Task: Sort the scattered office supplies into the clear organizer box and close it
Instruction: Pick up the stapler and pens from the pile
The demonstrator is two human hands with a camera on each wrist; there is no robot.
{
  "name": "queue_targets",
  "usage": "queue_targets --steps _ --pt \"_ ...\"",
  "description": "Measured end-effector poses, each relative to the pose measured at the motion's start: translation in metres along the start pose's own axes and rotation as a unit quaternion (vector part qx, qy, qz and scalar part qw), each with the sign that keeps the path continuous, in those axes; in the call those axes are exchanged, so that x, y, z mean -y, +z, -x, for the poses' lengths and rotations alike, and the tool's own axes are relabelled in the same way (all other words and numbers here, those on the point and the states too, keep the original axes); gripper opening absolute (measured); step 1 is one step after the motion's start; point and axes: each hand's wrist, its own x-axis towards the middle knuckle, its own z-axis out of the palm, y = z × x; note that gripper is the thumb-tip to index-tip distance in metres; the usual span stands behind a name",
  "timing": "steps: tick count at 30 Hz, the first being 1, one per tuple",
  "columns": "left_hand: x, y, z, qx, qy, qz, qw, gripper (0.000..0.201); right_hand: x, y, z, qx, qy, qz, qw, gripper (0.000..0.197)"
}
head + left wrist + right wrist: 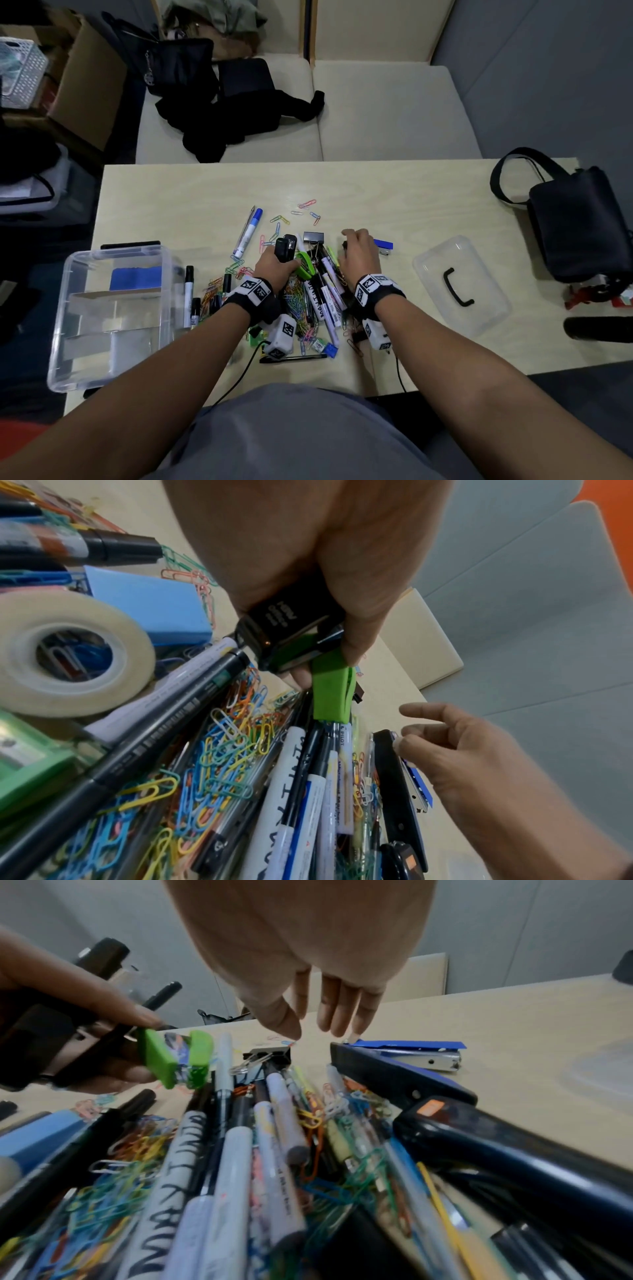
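My left hand (282, 263) grips a black stapler (284, 247) and a small green stapler (306, 269) together, just above the pile of markers, pens and coloured paper clips (318, 298). The wrist view shows the same black stapler (284, 631) and green stapler (330, 693) held under curled fingers. My right hand (354, 241) hovers at the pile's right side with relaxed fingers (337, 1010) and holds nothing; it hangs over a blue stapler (407, 1049). The clear organizer box (85, 342) stands open at the left, with a blue pad (135, 277) inside. Its lid (479, 308) lies to the right.
A black bag (579, 222) sits on the table's right end. Black markers (188, 294) lie beside the box, and a blue-capped marker (248, 233) and loose clips lie behind the pile. A tape roll (68, 653) and black binder clip (313, 236) are in the pile.
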Motion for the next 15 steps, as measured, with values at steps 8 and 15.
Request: queue_targets --steps 8,15 --pt "0.002 0.007 -0.004 0.011 0.007 0.011 1.0 0.035 -0.02 0.008 -0.028 0.051 0.033 0.122 0.991 0.049" --pt "-0.004 0.009 -0.005 0.013 0.01 0.012 1.0 0.034 -0.022 0.013 -0.03 0.076 0.035 0.158 0.984 0.042"
